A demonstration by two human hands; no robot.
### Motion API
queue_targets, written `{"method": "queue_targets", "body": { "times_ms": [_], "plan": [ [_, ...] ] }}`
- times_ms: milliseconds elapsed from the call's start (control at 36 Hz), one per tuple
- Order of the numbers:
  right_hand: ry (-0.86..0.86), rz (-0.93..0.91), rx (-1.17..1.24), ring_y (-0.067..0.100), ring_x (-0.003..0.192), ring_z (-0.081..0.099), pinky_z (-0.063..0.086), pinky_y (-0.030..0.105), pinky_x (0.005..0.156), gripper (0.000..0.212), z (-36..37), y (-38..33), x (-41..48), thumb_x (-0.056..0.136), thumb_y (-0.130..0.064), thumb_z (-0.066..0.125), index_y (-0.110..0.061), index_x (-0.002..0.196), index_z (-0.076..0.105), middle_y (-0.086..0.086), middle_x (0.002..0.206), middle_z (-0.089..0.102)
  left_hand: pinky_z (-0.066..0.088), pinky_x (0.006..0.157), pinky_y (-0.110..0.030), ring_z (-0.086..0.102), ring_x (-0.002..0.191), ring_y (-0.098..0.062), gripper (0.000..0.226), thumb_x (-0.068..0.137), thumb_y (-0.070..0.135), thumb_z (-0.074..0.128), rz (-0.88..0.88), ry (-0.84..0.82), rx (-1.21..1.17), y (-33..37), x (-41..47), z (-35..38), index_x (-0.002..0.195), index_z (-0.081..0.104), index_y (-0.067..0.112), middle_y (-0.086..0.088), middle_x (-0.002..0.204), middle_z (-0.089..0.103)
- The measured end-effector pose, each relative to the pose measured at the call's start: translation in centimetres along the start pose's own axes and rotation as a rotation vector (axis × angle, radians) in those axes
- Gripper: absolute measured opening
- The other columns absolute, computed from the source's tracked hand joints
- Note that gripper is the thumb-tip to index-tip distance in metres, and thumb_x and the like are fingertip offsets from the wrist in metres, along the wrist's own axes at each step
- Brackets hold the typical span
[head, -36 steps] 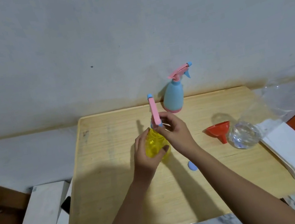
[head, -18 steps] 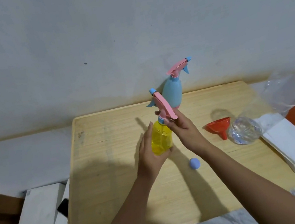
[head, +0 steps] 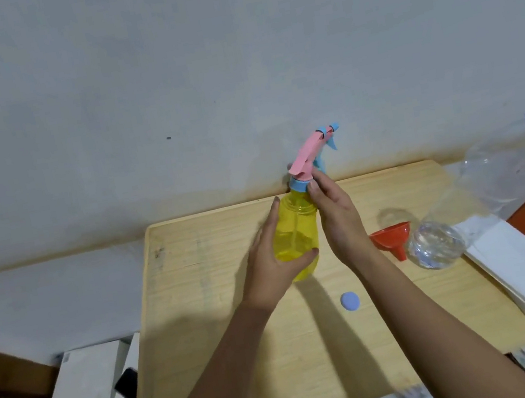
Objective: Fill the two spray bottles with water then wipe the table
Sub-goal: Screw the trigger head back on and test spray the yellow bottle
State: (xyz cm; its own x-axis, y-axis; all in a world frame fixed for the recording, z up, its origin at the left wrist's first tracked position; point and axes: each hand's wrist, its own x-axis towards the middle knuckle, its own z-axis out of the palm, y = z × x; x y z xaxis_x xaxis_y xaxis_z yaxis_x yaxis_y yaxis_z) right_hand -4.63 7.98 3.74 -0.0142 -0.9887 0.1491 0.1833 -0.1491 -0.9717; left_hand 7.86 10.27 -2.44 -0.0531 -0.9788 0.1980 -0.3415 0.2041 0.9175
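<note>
The yellow spray bottle [head: 295,238] is held up over the wooden table [head: 210,311], left hand [head: 272,266] wrapped around its body. The right hand [head: 337,217] pinches the blue collar under the pink trigger head [head: 306,156]. An orange funnel [head: 392,236], a clear plastic water bottle [head: 483,200] lying on its side and a small blue cap [head: 350,301] sit off to the right. Can't see the second spray bottle.
</note>
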Motion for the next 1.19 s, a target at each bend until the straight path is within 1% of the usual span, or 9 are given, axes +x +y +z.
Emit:
{"method": "queue_targets", "body": {
  "times_ms": [111, 250, 333, 417, 500, 694, 917, 1056, 1194],
  "plan": [
    [0.139, -0.046, 0.06, -0.001, 0.086, 0.063, 0.049, 0.013, 0.075, 0.034, 0.9, -0.7, -0.2, 0.087, -0.002, 0.061, -0.002, 0.12, 0.057, 0.0, 0.102, 0.065, 0.04, 0.107, -0.032, 0.042, 0.129, 0.001, 0.099, 0.066, 0.03, 0.084, -0.011, -0.005, -0.039, 0.9, -0.1, -0.4, 0.144, 0.026, 0.045, 0.016, 0.14, 0.047],
    [0.142, 0.009, 0.261, 0.006, 0.079, 0.065, 0.052, 0.02, 0.071, 0.017, 1.4, -1.2, -0.4, 0.094, -0.01, 0.051, -0.017, 0.105, 0.063, -0.007, 0.087, 0.07, 0.042, 0.105, -0.036, 0.045, 0.127, -0.001, 0.099, 0.065, 0.031, 0.084, -0.02, 0.007, -0.047, 2.2, -0.2, -0.7, 0.142, 0.025, 0.049, 0.014, 0.138, 0.049],
    [0.121, 0.001, 0.259, 0.004, 0.085, 0.065, 0.051, 0.022, 0.076, 0.02, 1.1, -1.6, -0.4, 0.093, -0.006, 0.051, -0.018, 0.105, 0.063, -0.012, 0.089, 0.072, 0.043, 0.105, -0.038, 0.045, 0.127, -0.002, 0.099, 0.064, 0.033, 0.084, -0.031, -0.006, -0.071, 2.7, -0.3, -1.1, 0.142, 0.025, 0.05, 0.015, 0.138, 0.048],
    [0.145, -0.025, 0.2, 0.007, 0.089, 0.063, 0.052, 0.024, 0.079, 0.036, 0.9, -1.8, -0.5, 0.079, -0.007, 0.068, -0.01, 0.113, 0.057, 0.002, 0.103, 0.065, 0.042, 0.105, -0.036, 0.044, 0.128, -0.002, 0.099, 0.063, 0.032, 0.085, -0.029, -0.025, -0.065, 3.0, -0.4, -1.2, 0.142, 0.028, 0.048, 0.014, 0.137, 0.05],
    [0.084, 0.026, 0.27, 0.016, 0.107, 0.058, 0.047, 0.032, 0.093, 0.046, 0.7, -2.3, -0.6, 0.078, -0.012, 0.063, -0.013, 0.123, 0.051, 0.011, 0.121, 0.057, 0.043, 0.105, -0.038, 0.047, 0.125, -0.004, 0.095, 0.064, 0.027, 0.086, -0.055, -0.016, -0.104, 3.3, -0.3, -1.2, 0.141, 0.032, 0.045, 0.013, 0.135, 0.051],
    [0.144, 0.058, 0.306, 0.015, 0.092, 0.06, 0.045, 0.038, 0.094, 0.05, 0.6, -3.1, -0.3, 0.068, -0.008, 0.069, -0.012, 0.115, 0.051, 0.005, 0.097, 0.06, 0.044, 0.103, -0.031, 0.047, 0.123, 0.001, 0.097, 0.066, 0.023, 0.085, -0.044, -0.002, -0.103, 3.9, -0.5, -1.3, 0.143, 0.03, 0.043, 0.014, 0.135, 0.051],
    [0.224, 0.048, 0.264, 0.019, 0.095, 0.056, 0.048, 0.034, 0.087, 0.049, 0.6, -2.8, -0.4, 0.061, -0.016, 0.08, -0.014, 0.103, 0.054, 0.011, 0.106, 0.056, 0.038, 0.099, -0.019, 0.043, 0.124, 0.003, 0.098, 0.065, 0.026, 0.086, -0.03, -0.006, -0.028, 4.1, -0.6, -0.8, 0.142, 0.028, 0.046, 0.018, 0.133, 0.049],
    [0.067, 0.052, 0.125, 0.005, 0.083, 0.061, 0.05, 0.018, 0.074, 0.027, 0.1, -3.4, -0.4, 0.09, -0.013, 0.059, -0.004, 0.116, 0.059, 0.006, 0.1, 0.062, 0.043, 0.102, -0.03, 0.047, 0.125, -0.004, 0.098, 0.065, 0.03, 0.085, -0.044, 0.002, -0.04, 4.2, -0.5, -0.3, 0.142, 0.027, 0.047, 0.013, 0.135, 0.051],
    [0.075, -0.008, -0.07, 0.02, 0.087, 0.055, 0.045, 0.038, 0.082, 0.008, -0.4, -3.4, -0.1, 0.088, -0.018, 0.061, -0.021, 0.093, 0.065, 0.009, 0.091, 0.062, 0.037, 0.097, -0.022, 0.041, 0.124, 0.0, 0.101, 0.065, 0.039, 0.084, -0.066, -0.066, -0.007, 4.2, -0.5, 0.0, 0.143, 0.022, 0.05, 0.021, 0.133, 0.043]
  ]
}}
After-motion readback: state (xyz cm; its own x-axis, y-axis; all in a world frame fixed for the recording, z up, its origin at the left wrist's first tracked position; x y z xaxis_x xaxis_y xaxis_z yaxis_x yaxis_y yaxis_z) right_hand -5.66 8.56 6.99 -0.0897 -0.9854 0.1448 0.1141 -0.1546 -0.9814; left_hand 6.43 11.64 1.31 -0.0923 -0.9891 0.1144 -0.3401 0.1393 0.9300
